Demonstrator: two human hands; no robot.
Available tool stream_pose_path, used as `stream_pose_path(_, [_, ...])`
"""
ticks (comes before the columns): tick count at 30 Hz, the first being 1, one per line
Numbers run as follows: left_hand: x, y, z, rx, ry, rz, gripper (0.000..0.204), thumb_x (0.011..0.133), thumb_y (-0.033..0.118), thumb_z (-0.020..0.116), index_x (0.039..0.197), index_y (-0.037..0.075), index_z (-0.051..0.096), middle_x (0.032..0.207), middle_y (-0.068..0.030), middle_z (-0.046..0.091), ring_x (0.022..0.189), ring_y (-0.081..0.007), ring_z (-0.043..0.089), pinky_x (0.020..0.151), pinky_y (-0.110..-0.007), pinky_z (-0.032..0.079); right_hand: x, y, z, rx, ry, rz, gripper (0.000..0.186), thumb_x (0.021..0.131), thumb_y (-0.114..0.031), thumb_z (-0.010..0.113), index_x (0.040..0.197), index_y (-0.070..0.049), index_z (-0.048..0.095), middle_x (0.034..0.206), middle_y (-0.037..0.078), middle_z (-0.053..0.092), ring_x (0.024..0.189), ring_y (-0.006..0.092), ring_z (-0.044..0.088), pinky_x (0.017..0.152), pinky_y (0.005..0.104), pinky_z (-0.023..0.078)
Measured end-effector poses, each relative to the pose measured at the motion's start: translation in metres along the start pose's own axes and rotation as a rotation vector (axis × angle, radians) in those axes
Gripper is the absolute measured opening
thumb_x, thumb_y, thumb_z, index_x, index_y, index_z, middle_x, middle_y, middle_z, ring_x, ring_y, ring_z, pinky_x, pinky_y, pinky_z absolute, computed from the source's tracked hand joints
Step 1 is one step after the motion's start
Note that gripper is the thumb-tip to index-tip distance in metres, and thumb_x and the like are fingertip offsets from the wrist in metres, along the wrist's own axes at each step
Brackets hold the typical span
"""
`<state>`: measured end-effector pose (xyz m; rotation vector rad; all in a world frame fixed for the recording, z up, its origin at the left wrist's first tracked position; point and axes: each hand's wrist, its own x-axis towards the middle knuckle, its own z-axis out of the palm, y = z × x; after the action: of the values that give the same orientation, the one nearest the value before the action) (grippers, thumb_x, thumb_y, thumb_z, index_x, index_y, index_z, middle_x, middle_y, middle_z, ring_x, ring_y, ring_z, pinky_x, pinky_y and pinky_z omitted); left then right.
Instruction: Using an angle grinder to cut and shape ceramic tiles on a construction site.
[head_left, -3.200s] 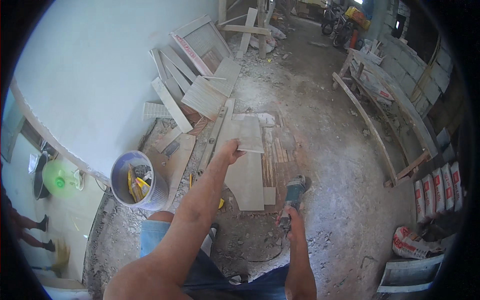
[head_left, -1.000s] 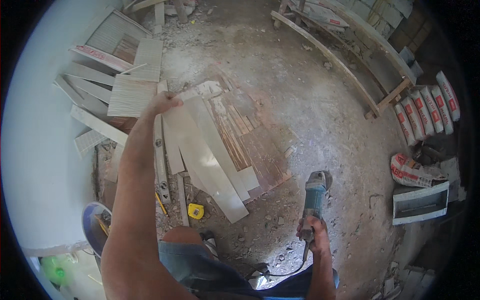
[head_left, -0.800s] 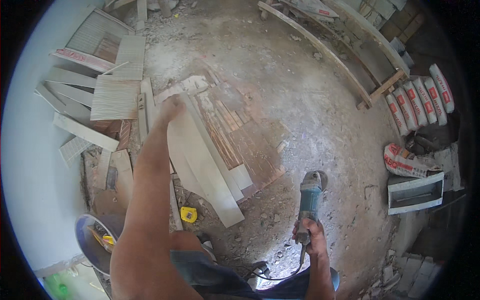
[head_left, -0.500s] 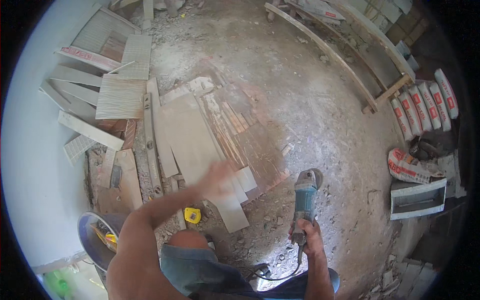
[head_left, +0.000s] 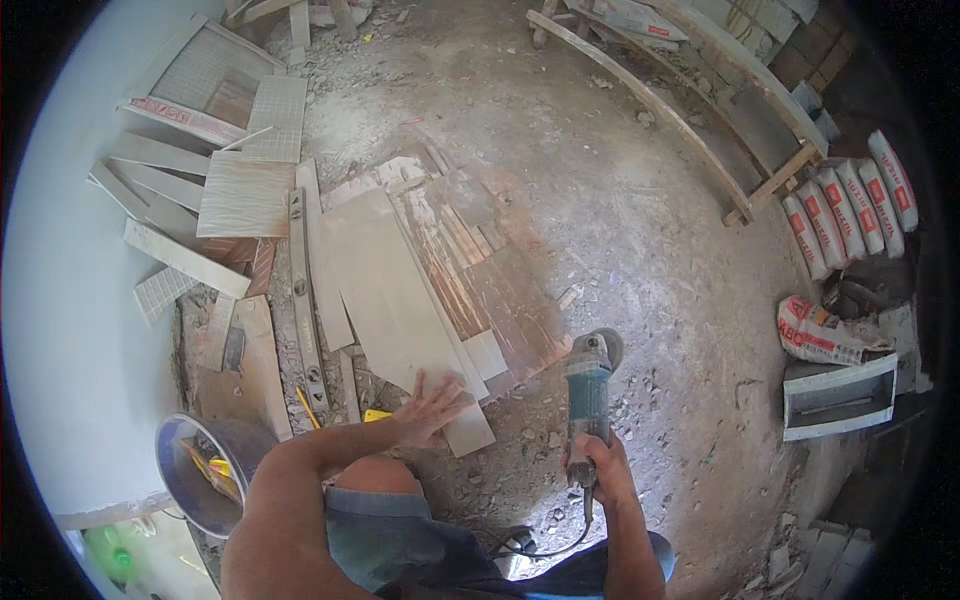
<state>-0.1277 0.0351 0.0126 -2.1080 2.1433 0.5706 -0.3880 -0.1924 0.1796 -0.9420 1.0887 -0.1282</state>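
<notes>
My left hand (head_left: 433, 408) lies with fingers spread on the near end of a long grey-beige tile (head_left: 385, 280), which rests on a stack of worn boards (head_left: 510, 310). A small pale offcut (head_left: 487, 356) sits beside the tile's right edge. In my right hand (head_left: 602, 468) is a teal angle grinder (head_left: 588, 400), gripped by its rear body. Its disc (head_left: 613, 349) points away from me, to the right of the boards and apart from the tile. The power cord runs down from the grinder toward my legs. A yellow tape measure (head_left: 377, 415) is partly hidden behind my left forearm.
A spirit level (head_left: 300, 285) lies left of the tile, near a pencil (head_left: 308, 408). Leaning tiles (head_left: 245, 195) line the left wall above a bucket (head_left: 200, 490) of tools. At right are bags (head_left: 845, 215), a grey box frame (head_left: 838, 398) and a wooden frame (head_left: 660, 110).
My left hand has come down onto the tile's near end and slowed from a blur to rest. The grinder in my right hand has shifted slightly left.
</notes>
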Motion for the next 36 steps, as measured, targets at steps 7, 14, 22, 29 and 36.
stream_pose_path(7, [0.012,0.031,0.019,0.046,0.117,0.211,0.106,0.071,0.063,0.078,0.158,0.031,0.028,0.166,-0.0116,0.016,0.154,-0.0359,0.015,0.107,-0.084,0.011,-0.006,0.0,-0.002,0.064,-0.033,-0.007,0.045,0.084,-0.019,0.07,0.119,0.005,0.053,0.091,0.014,0.065,0.067,0.022,0.066,0.058,0.035,0.057])
stream_pose_path(14, [0.025,-0.004,0.009,-0.046,0.098,0.22,0.096,0.075,0.058,0.077,0.156,0.035,0.031,0.167,-0.0106,0.015,0.153,-0.0363,0.016,0.108,-0.083,0.01,-0.002,0.003,-0.008,0.002,-0.003,0.001,0.045,0.084,-0.022,0.07,0.118,0.003,0.053,0.089,0.013,0.064,0.066,0.0217,0.066,0.056,0.0352,0.057])
stream_pose_path(22, [0.032,-0.027,0.01,-0.095,0.101,0.266,0.09,0.079,0.053,0.075,0.156,0.036,0.031,0.167,-0.0102,0.014,0.155,-0.0346,0.01,0.112,-0.081,0.004,-0.001,0.004,-0.001,-0.01,-0.03,0.012,0.044,0.085,-0.021,0.071,0.119,0.003,0.057,0.086,0.009,0.066,0.065,0.0189,0.066,0.059,0.0326,0.056])
stream_pose_path(29, [0.026,-0.053,-0.001,-0.13,0.065,0.263,0.089,0.086,0.059,0.067,0.158,0.025,0.027,0.167,-0.0144,0.012,0.155,-0.0356,0.008,0.115,-0.076,0.004,0.014,0.007,0.008,-0.069,-0.036,-0.02,0.048,0.083,-0.021,0.072,0.122,0.002,0.056,0.092,0.009,0.066,0.072,0.0188,0.066,0.062,0.032,0.056])
stream_pose_path(36, [0.03,-0.184,-0.03,-0.286,0.239,-0.575,0.119,0.077,0.071,0.069,0.161,0.009,0.012,0.166,-0.027,0.007,0.153,-0.0462,0.002,0.118,-0.07,0.009,0.067,-0.014,0.073,-0.224,-0.175,-0.057,0.063,0.08,-0.025,0.075,0.131,0.006,0.054,0.112,0.014,0.067,0.096,0.0226,0.066,0.08,0.0344,0.055])
